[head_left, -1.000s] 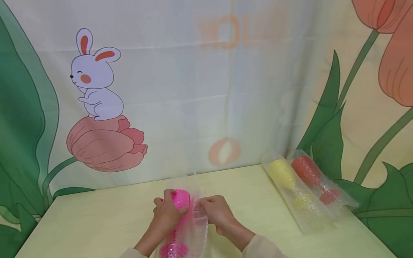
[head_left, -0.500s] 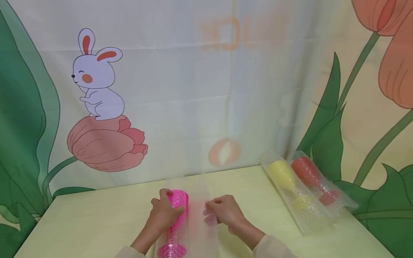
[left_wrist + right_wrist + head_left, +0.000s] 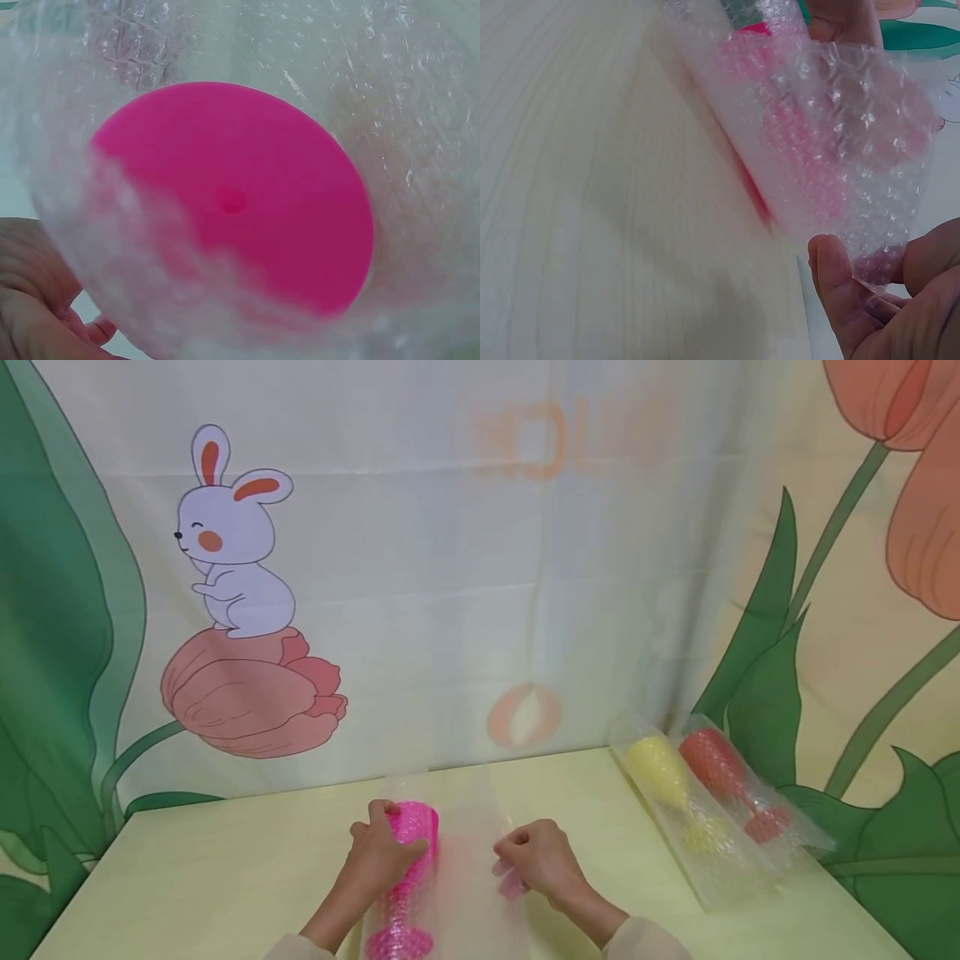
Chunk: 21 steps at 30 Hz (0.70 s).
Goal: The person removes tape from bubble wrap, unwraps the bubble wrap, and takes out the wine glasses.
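Observation:
A bright pink plastic goblet (image 3: 417,820) lies at the table's front, its round foot (image 3: 400,941) towards me. Clear bubble wrap (image 3: 474,877) surrounds it, with a flap spread out on its right. My left hand (image 3: 378,857) grips the goblet's cup through the wrap, fingers and thumb curled over its sides. With thumb and fingers, my right hand (image 3: 546,860) pinches the flap's right edge and holds it a little raised. In the left wrist view the flat pink foot (image 3: 247,165) shows inside the wrap. The right wrist view shows the bubble wrap (image 3: 855,112) stretched from the right hand (image 3: 900,315).
A yellow goblet (image 3: 660,768) and a red goblet (image 3: 712,760), each in bubble wrap, lie side by side at the table's right. Behind the pale table (image 3: 202,877) hangs a curtain (image 3: 420,568) printed with a rabbit and tulips.
My right hand has moved to the right, drawing the bubble wrap flap away from the goblet and spreading it out. My left hand keeps its grip almost in place.

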Tool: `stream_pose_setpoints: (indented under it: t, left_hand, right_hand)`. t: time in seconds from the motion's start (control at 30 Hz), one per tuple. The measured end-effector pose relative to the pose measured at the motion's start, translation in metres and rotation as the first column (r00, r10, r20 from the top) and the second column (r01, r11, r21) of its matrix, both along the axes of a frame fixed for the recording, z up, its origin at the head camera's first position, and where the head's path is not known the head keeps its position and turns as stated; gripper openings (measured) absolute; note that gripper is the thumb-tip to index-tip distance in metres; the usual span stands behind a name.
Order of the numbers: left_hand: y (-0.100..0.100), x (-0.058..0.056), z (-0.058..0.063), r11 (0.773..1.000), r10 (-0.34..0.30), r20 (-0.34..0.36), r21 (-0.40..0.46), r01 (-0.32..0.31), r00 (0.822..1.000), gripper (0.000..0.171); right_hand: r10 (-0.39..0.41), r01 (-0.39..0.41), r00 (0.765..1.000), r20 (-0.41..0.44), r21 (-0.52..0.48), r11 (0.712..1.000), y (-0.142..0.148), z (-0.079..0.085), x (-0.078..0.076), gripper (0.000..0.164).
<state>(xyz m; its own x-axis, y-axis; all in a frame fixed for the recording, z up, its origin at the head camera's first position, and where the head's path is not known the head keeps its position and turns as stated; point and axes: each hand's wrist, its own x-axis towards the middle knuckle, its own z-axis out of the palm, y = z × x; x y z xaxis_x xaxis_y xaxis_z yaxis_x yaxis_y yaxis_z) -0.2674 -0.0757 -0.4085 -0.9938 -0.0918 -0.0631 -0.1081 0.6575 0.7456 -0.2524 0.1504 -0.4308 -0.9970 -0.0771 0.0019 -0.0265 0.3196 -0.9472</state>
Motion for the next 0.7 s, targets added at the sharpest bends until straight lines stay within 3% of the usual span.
stream_pose_setpoints:
  t: [0.2, 0.37, 0.7]
  left_hand:
    - [-0.001, 0.0, 0.0, 1.0, -0.001, 0.005, 0.002, 0.001, 1.0, 0.07]
    - [-0.002, 0.0, 0.0, 1.0, 0.002, 0.001, 0.003, -0.002, 1.0, 0.07]
    - [0.001, 0.002, -0.001, 1.0, 0.009, -0.017, 0.029, -0.009, 1.0, 0.07]
  right_hand:
    - [-0.033, 0.036, 0.999, -0.031, 0.103, 0.994, 0.001, -0.004, 0.0, 0.013]
    - [-0.065, 0.09, 0.993, -0.103, 0.262, 0.961, 0.004, -0.013, -0.006, 0.013]
    - [-0.059, 0.106, 0.988, -0.141, 0.355, 0.929, 0.013, -0.028, -0.011, 0.021]
